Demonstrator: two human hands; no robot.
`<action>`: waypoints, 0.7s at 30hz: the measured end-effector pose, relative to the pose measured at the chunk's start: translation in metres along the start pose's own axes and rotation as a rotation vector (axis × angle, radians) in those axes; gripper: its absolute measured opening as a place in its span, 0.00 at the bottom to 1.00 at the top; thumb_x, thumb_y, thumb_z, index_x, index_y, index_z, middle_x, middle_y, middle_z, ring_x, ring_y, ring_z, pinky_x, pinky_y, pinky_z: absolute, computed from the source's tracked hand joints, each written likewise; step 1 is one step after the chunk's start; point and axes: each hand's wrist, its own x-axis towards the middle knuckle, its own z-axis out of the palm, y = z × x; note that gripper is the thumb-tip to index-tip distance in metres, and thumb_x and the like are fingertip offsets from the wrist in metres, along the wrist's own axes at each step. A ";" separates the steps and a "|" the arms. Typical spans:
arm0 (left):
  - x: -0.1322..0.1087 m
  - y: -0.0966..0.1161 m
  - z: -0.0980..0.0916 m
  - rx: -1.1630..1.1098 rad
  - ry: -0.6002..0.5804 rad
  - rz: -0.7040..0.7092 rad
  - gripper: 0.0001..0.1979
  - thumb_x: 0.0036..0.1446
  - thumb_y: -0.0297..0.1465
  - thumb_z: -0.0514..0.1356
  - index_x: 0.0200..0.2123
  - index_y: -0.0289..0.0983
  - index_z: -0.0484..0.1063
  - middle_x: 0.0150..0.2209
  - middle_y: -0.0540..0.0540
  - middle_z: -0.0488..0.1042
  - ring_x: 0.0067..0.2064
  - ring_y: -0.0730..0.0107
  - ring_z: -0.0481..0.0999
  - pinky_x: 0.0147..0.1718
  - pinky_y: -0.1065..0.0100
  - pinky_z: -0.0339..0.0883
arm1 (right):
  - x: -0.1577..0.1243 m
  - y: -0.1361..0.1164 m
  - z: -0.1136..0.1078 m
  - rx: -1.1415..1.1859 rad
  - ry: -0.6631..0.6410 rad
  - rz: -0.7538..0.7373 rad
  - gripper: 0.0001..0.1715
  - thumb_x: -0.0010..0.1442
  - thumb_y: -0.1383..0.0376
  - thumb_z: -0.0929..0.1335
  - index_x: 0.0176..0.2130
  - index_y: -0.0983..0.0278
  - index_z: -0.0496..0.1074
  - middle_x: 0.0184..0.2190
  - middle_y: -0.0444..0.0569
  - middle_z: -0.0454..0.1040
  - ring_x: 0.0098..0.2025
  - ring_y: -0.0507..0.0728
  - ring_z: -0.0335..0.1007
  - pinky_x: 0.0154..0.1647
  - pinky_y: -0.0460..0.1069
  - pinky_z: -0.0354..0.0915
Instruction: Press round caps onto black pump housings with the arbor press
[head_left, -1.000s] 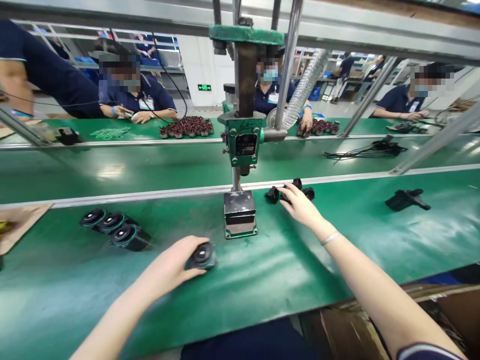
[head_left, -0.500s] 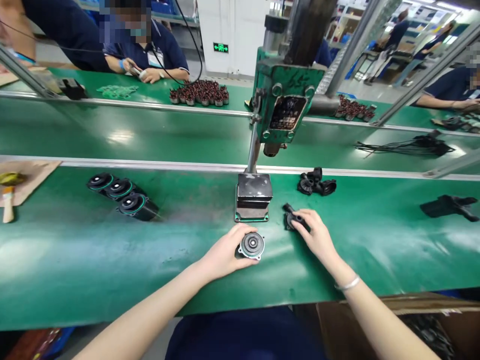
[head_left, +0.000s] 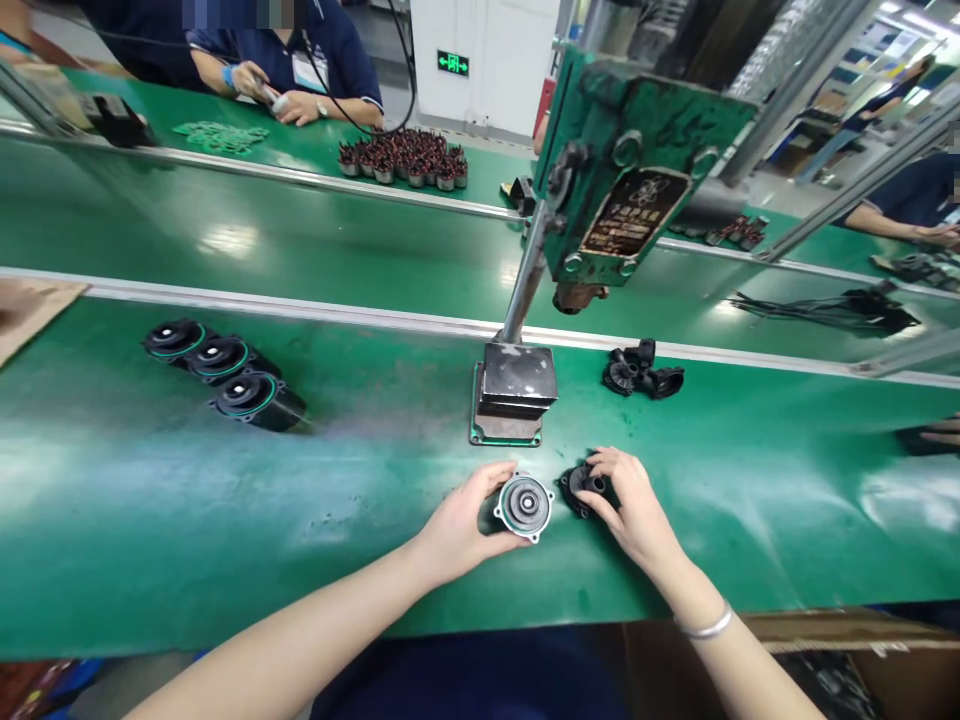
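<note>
A worker's left hand [head_left: 474, 522] is gripping a black housing [head_left: 527, 505] by its side, its ringed face pointing up toward the camera, while the right hand [head_left: 630, 508] is pinching a dark fitting [head_left: 574, 488] between thumb and fingers. A second ago the right hand was reaching into the cluster of fittings [head_left: 641, 372] behind; now the two held pieces are sitting just beside each other, a gap showing between them, and the work appears to be centering on this pair.

Both are occupying the near part of a glossy green counter [head_left: 360, 555], in front of the metal block [head_left: 519, 375] at the foot of a green press [head_left: 637, 170]. Three more housings [head_left: 244, 395] are lying in a slanting row at left. Light is glaring off the surface in pale patches.

Beyond the rail, a co-worker [head_left: 341, 55] is handling a small object too indistinct to name, near green rings [head_left: 221, 137] and massed copper-topped parts [head_left: 405, 160]. An exit sign [head_left: 453, 63] is glowing on the white wall behind.
</note>
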 end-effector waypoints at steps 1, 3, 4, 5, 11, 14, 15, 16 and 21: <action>0.000 -0.001 0.000 0.004 0.001 0.014 0.38 0.46 0.38 0.70 0.57 0.39 0.57 0.57 0.38 0.70 0.59 0.55 0.70 0.60 0.53 0.64 | -0.002 -0.001 0.000 -0.006 0.003 -0.013 0.17 0.57 0.55 0.67 0.39 0.66 0.67 0.45 0.47 0.69 0.57 0.50 0.62 0.60 0.53 0.63; 0.000 -0.003 -0.001 0.013 -0.003 0.038 0.37 0.47 0.38 0.70 0.57 0.39 0.58 0.57 0.38 0.70 0.59 0.55 0.70 0.60 0.53 0.63 | -0.005 0.000 0.002 -0.015 0.010 -0.032 0.16 0.57 0.56 0.67 0.41 0.64 0.67 0.46 0.46 0.69 0.57 0.50 0.61 0.59 0.51 0.62; 0.000 -0.003 -0.001 0.020 -0.005 0.046 0.37 0.47 0.38 0.70 0.57 0.39 0.58 0.58 0.39 0.69 0.60 0.55 0.69 0.61 0.54 0.63 | -0.006 0.000 0.002 -0.018 0.016 -0.037 0.17 0.56 0.56 0.68 0.41 0.64 0.68 0.46 0.45 0.69 0.56 0.49 0.61 0.58 0.51 0.62; 0.001 -0.003 -0.001 0.030 -0.008 0.051 0.37 0.47 0.38 0.70 0.57 0.39 0.58 0.58 0.39 0.69 0.60 0.56 0.69 0.61 0.54 0.63 | -0.007 0.002 0.003 -0.020 0.024 -0.038 0.17 0.55 0.55 0.69 0.40 0.64 0.68 0.46 0.45 0.69 0.55 0.49 0.61 0.57 0.51 0.62; 0.001 -0.001 -0.001 0.126 0.021 0.085 0.36 0.48 0.39 0.69 0.57 0.39 0.59 0.58 0.40 0.69 0.59 0.56 0.70 0.59 0.54 0.65 | 0.011 -0.008 -0.013 0.004 0.039 -0.005 0.18 0.55 0.54 0.68 0.31 0.67 0.67 0.45 0.42 0.71 0.54 0.46 0.66 0.55 0.44 0.65; 0.000 -0.001 0.000 0.145 0.028 0.119 0.36 0.49 0.39 0.68 0.58 0.39 0.58 0.58 0.40 0.68 0.59 0.56 0.70 0.59 0.54 0.65 | 0.023 -0.041 -0.031 -0.005 0.084 0.070 0.14 0.57 0.58 0.67 0.31 0.68 0.65 0.41 0.40 0.73 0.43 0.40 0.70 0.43 0.38 0.66; 0.000 -0.001 0.000 0.146 0.031 0.129 0.36 0.49 0.38 0.69 0.58 0.39 0.58 0.58 0.40 0.68 0.59 0.56 0.70 0.59 0.55 0.65 | 0.026 -0.055 -0.034 -0.017 0.111 0.092 0.13 0.57 0.59 0.67 0.31 0.67 0.65 0.40 0.40 0.73 0.40 0.39 0.70 0.40 0.37 0.65; 0.000 -0.002 0.000 0.148 0.035 0.140 0.36 0.49 0.38 0.69 0.58 0.39 0.58 0.58 0.40 0.68 0.59 0.56 0.70 0.59 0.55 0.65 | 0.028 -0.069 -0.036 -0.033 0.134 0.096 0.13 0.57 0.59 0.67 0.31 0.67 0.65 0.40 0.40 0.73 0.39 0.39 0.70 0.39 0.37 0.65; 0.000 -0.006 0.001 0.159 0.050 0.180 0.36 0.49 0.37 0.68 0.58 0.39 0.56 0.57 0.39 0.69 0.57 0.56 0.71 0.57 0.55 0.67 | 0.029 -0.114 -0.016 -0.111 0.171 -0.041 0.11 0.56 0.61 0.69 0.33 0.66 0.65 0.40 0.42 0.73 0.41 0.40 0.69 0.42 0.36 0.65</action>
